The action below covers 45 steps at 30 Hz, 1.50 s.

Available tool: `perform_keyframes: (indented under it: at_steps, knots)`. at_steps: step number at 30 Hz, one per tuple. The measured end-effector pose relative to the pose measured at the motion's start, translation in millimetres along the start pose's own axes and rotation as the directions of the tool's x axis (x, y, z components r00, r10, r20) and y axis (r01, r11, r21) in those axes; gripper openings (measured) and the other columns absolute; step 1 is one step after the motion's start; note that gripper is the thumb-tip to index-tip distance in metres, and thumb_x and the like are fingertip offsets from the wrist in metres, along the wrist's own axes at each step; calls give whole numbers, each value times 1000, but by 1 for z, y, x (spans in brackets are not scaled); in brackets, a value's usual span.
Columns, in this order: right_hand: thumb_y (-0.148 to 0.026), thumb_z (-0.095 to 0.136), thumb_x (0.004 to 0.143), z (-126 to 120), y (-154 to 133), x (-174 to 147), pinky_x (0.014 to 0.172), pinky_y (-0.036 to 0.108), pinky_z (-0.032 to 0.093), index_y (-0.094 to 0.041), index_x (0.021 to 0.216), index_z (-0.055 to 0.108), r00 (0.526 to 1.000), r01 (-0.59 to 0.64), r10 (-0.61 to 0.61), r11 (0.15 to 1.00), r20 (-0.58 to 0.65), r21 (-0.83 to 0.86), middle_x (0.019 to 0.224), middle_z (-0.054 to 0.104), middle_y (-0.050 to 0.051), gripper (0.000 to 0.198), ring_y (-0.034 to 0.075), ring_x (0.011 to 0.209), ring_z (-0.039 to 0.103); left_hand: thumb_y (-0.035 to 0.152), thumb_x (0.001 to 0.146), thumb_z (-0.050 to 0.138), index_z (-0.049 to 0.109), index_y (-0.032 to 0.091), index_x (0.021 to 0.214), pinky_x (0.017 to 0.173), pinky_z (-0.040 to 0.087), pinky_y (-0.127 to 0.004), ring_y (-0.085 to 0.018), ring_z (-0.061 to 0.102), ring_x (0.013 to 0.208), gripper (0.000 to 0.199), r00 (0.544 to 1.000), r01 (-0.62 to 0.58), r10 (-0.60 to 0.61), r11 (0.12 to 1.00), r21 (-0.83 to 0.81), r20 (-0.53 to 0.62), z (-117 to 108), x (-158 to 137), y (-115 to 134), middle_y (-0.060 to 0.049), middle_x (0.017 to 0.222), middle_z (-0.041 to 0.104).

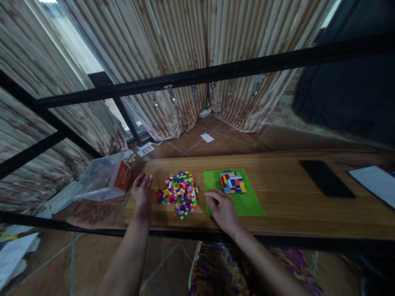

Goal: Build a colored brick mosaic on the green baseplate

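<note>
A heap of small coloured bricks (179,193) lies on the wooden table (286,205). Right of it is a green baseplate (247,203) with a block of mixed-colour bricks (232,182) built on its far part. My left hand (141,191) rests on the table just left of the heap, fingers loosely curled, and appears to pinch a small white brick at its fingertips. My right hand (222,209) lies over the near left corner of the baseplate, fingers bent toward the heap; whether it holds a brick is hidden.
A clear plastic bag with an orange box (105,179) lies at the table's left end. A black phone (327,178) and a white sheet (375,183) are at the right. Black frame bars (216,72) cross above; curtains hang behind.
</note>
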State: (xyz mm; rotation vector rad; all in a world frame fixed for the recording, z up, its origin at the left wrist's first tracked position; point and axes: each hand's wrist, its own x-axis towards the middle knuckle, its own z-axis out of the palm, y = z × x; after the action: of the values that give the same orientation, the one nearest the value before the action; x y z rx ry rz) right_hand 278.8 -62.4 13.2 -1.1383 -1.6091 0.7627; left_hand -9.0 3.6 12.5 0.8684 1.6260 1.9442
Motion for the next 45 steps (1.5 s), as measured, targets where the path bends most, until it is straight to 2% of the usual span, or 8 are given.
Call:
perform_keyframes:
  at_steps: [5,8,16,22,29,35,38,45]
  knots:
    - [-22,52,89,4,-13,2,63,28,52,-21,95,72,999,-42,39,995,31,95,88,69,4,21,15,69,64,23,73,58,61,20,86,94,55,-32,-15,67,92,13,990,114,-102,985,-133,95,19,-27,27,-6,91,67]
    - [-22,52,90,6,-29,2,66,27,53,-22,97,71,999,-30,23,984,38,173,91,68,4,20,15,75,66,22,77,56,64,20,91,100,52,-30,-16,66,104,16,924,351,-275,886,-302,265,36,-70,38,-8,101,69]
    - [-21,56,92,-26,-53,1,87,33,54,-27,115,68,988,139,-136,989,68,-42,108,66,5,27,18,101,63,24,76,65,68,23,100,93,56,-31,-21,65,112,24,736,565,-389,804,-187,554,70,-156,48,-7,113,70]
    - [-22,57,93,-49,-34,-24,87,32,54,-28,105,73,987,144,-139,987,76,-68,106,64,5,21,17,98,65,24,69,73,73,23,89,88,54,-27,-18,67,99,20,649,680,-467,711,-181,601,80,-202,61,-4,100,71]
    - [-27,60,92,-82,-11,-68,77,28,54,-26,97,72,999,-16,17,999,27,-41,95,66,4,14,18,88,66,39,71,78,72,16,91,91,52,-33,-20,67,97,31,562,747,-562,659,-82,608,71,-254,68,-7,100,71]
    - [-30,58,93,-101,-8,-73,76,28,52,-25,92,71,994,-105,106,994,22,-38,91,69,3,14,18,86,66,34,76,73,71,17,88,79,53,-28,-16,67,80,21,642,422,-352,904,70,681,81,-260,60,-4,83,72]
    - [-34,58,93,-108,-7,-68,75,27,51,-25,91,71,990,-135,136,990,27,-30,89,70,3,16,18,84,66,33,79,70,71,17,86,74,53,-26,-15,65,76,17,639,301,-260,951,76,724,89,-253,55,-2,79,71]
    - [-43,65,86,-115,15,-51,77,30,52,-23,98,71,971,-229,234,970,-56,86,93,71,4,24,20,87,66,34,76,71,68,17,85,71,55,-29,-15,66,68,20,694,334,-267,942,30,669,116,-245,45,-2,75,70]
